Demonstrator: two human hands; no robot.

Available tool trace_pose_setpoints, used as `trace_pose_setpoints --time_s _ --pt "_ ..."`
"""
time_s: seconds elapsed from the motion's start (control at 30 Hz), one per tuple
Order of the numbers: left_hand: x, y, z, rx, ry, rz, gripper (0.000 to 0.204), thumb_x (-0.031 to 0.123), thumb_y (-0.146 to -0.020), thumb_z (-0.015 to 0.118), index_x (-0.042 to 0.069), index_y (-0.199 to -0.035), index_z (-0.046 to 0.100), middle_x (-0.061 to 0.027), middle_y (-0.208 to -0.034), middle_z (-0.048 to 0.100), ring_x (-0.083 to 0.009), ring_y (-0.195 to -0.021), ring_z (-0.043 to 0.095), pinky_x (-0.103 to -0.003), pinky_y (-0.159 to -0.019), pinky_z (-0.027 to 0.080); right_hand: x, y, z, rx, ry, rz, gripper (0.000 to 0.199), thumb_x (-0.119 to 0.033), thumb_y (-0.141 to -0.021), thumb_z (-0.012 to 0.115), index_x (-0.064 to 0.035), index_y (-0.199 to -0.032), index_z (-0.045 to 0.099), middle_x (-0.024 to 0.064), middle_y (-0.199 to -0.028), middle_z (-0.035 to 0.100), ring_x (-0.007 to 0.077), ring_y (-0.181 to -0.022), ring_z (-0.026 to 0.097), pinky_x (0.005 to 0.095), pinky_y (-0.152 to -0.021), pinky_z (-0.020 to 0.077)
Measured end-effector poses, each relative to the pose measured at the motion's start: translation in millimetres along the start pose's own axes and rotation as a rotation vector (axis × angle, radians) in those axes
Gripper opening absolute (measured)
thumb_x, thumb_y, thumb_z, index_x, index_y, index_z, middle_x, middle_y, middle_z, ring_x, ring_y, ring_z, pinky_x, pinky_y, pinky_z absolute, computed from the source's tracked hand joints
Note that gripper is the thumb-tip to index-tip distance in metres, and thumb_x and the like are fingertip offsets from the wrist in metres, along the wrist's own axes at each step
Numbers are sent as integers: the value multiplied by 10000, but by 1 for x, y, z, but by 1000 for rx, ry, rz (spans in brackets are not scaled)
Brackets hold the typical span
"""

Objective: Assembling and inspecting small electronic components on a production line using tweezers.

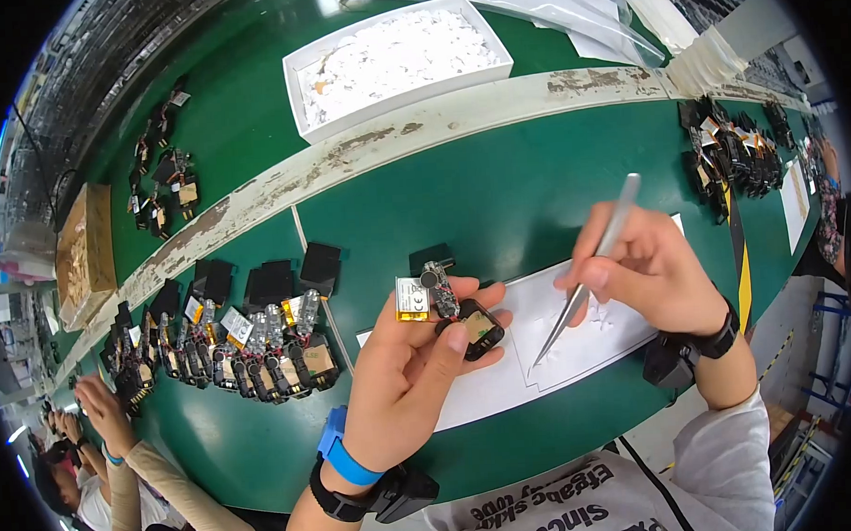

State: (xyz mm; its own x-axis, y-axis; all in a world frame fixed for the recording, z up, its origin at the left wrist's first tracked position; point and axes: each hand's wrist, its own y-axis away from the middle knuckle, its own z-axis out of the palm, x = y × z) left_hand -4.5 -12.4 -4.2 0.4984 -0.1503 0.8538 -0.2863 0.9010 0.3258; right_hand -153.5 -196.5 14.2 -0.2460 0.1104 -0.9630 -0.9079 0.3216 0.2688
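My left hand [413, 370] holds a small electronic assembly [443, 307]: a black module with a little circuit board, a silver battery and an orange tab, pinched between thumb and fingers. My right hand [649, 273] grips metal tweezers [587, 273] like a pen. Their tips point down onto a white sheet [506, 376] lying on the green table [498, 196], just right of the assembly. Small white label pieces lie on the sheet under my right hand.
A row of similar assemblies [230, 345] lies to the left, more at the far left [160, 173] and far right [734, 152]. A white tray of paper scraps [393, 58] sits beyond a worn white stripe. Another person's hands [100, 413] work at the lower left.
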Motion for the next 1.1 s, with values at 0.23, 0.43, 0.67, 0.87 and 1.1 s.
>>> trace_pose_setpoints --time_s 0.23,0.43,0.67,0.87,1.1 --pt "-1 3 -9 -213 327 -81 570 -125 -829 267 16 -1381 241 -242 -1362 382 -346 -1262 410 -482 -997 411 4 13 38 339 33 -406 230 -236 -970 426 -16 -920 381 193 -754 636 205 -635 658 284 -613 557" --pt "-6 9 1 -233 356 -22 658 -194 -779 244 43 -1393 236 -186 -1413 301 -353 -1291 365 -496 -1019 386 9 19 43 251 126 -531 169 -151 -970 368 8 -973 310 292 -839 625 295 -781 677 276 -580 553" --pt "-9 9 -1 -314 307 -13 692 -213 -773 239 81 -1399 227 -124 -1443 254 -362 -1283 374 -486 -1025 385 14 19 45 231 171 -560 143 -119 -963 360 16 -984 315 279 -833 622 284 -782 674 298 -622 561" --pt "-9 12 2 -269 351 -23 688 -211 -775 236 84 -1396 233 -119 -1444 255 -359 -1283 374 -484 -1026 382 18 19 46 222 177 -601 137 -105 -958 367 21 -993 323 271 -828 621 292 -788 673 324 -647 565" --pt "-7 10 2 -292 357 -11 688 -209 -767 231 68 -1397 225 -157 -1414 307 -335 -1280 386 -483 -1036 369 18 22 50 240 210 -589 147 -106 -957 376 23 -1007 325 270 -853 611 284 -787 666 382 -722 560"
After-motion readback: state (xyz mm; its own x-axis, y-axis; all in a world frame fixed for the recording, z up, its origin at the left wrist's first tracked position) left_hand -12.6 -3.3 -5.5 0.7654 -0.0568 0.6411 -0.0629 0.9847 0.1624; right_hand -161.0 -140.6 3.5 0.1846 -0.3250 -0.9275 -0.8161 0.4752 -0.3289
